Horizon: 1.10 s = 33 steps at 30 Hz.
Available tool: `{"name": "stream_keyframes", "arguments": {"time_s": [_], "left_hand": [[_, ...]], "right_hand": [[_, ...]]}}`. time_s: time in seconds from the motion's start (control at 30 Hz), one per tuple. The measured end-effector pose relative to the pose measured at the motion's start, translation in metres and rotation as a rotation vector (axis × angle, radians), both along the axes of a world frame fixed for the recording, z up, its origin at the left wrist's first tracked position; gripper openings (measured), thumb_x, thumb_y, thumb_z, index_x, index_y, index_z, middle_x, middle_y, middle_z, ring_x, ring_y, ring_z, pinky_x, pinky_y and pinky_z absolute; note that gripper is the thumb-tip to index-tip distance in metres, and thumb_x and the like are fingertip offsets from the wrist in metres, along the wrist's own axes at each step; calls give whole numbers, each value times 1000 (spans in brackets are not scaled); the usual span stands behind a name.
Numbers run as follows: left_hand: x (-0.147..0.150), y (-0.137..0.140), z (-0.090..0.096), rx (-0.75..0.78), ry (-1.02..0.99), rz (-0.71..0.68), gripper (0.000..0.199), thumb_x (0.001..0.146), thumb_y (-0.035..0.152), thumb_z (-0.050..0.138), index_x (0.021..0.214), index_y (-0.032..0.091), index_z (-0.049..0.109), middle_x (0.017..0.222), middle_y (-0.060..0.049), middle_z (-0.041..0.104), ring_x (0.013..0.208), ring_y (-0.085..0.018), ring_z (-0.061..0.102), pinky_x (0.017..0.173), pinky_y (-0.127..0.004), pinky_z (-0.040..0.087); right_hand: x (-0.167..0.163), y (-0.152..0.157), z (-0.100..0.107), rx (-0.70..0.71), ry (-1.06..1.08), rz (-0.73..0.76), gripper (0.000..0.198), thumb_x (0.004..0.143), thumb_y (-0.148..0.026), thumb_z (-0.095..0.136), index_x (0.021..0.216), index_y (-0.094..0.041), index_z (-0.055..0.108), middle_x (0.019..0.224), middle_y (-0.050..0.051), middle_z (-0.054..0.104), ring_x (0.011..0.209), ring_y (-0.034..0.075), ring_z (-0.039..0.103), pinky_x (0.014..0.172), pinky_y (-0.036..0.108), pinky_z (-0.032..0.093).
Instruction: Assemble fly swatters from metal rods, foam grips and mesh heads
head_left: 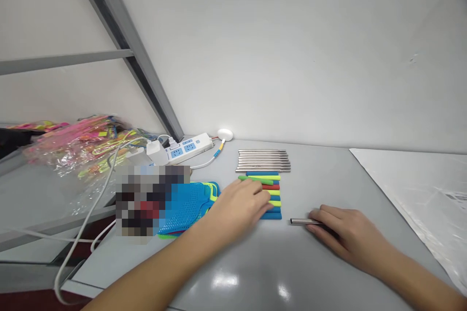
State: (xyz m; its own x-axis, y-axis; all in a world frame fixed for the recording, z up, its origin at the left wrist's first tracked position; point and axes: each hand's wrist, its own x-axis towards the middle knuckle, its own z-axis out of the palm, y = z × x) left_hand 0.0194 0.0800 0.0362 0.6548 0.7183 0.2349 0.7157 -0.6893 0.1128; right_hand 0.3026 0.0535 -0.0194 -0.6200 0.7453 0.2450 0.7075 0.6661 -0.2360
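My left hand (246, 201) is over a row of coloured tubes, its fingers curled against a green tube (260, 181) that lies slanted across the others. Below and beside it show blue tubes (274, 215), yellow tubes (275, 203) and a red tube (272, 187); the hand covers their left ends. To the right, my right hand (345, 233) is closed round a shiny metal tube (301, 221), whose open end points left toward the row. Behind the coloured tubes, several thin metal rods (262, 160) lie side by side.
Blue perforated sheets (188, 206) lie left of my left hand, partly under a blurred-out patch. A white power strip (191, 148) with cables stands near the wall. Plastic-wrapped colourful goods (98, 141) fill the far left. White plastic sheeting (419, 194) covers the right side.
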Motion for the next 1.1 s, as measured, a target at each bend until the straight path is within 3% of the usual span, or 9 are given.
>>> {"name": "stream_keyframes", "arguments": {"time_s": [0.17, 0.4, 0.5, 0.7, 0.87, 1.1], "left_hand": [[-2, -11, -4, -71, 51, -73, 18, 89, 36, 63, 82, 20, 62, 84, -2, 63, 80, -20, 59, 71, -35, 44], [5, -17, -7, -40, 20, -118, 19, 91, 36, 61, 85, 18, 59, 90, -4, 61, 82, -20, 58, 71, -33, 44], [8, -22, -3, -38, -14, -88, 20, 94, 37, 54, 92, 17, 56, 96, -5, 61, 84, -20, 57, 71, -32, 43], [11, -26, 0, -15, -10, -72, 24, 101, 31, 36, 93, 18, 54, 84, -3, 65, 71, -19, 58, 68, -34, 42], [10, -23, 3, -26, -21, -78, 27, 101, 33, 35, 97, 18, 57, 87, -4, 67, 72, -20, 61, 66, -34, 42], [11, -24, -1, -13, -19, -95, 25, 100, 33, 40, 90, 18, 58, 85, -2, 69, 68, -18, 59, 62, -31, 40]], "right_hand": [[1, -1, 2, -31, -11, 2, 15, 97, -32, 49, 105, -25, 59, 81, 0, 64, 64, 13, 60, 59, 27, 40], [1, -2, 3, -29, -5, 22, 15, 97, -31, 48, 106, -24, 59, 80, 0, 62, 63, 13, 58, 57, 27, 38], [2, -2, 3, 12, 33, 23, 18, 97, -28, 47, 111, -23, 58, 80, 1, 61, 63, 13, 57, 57, 27, 39], [2, -4, 3, 151, 87, 37, 23, 96, -22, 47, 117, -21, 56, 77, 1, 58, 59, 12, 52, 53, 26, 38], [3, -4, 4, 217, 134, 0, 23, 95, -19, 48, 116, -20, 58, 76, 0, 58, 57, 10, 50, 54, 24, 38], [6, -3, 0, 288, 36, 18, 21, 96, -23, 51, 116, -20, 59, 74, -1, 55, 58, 10, 48, 54, 25, 34]]}}
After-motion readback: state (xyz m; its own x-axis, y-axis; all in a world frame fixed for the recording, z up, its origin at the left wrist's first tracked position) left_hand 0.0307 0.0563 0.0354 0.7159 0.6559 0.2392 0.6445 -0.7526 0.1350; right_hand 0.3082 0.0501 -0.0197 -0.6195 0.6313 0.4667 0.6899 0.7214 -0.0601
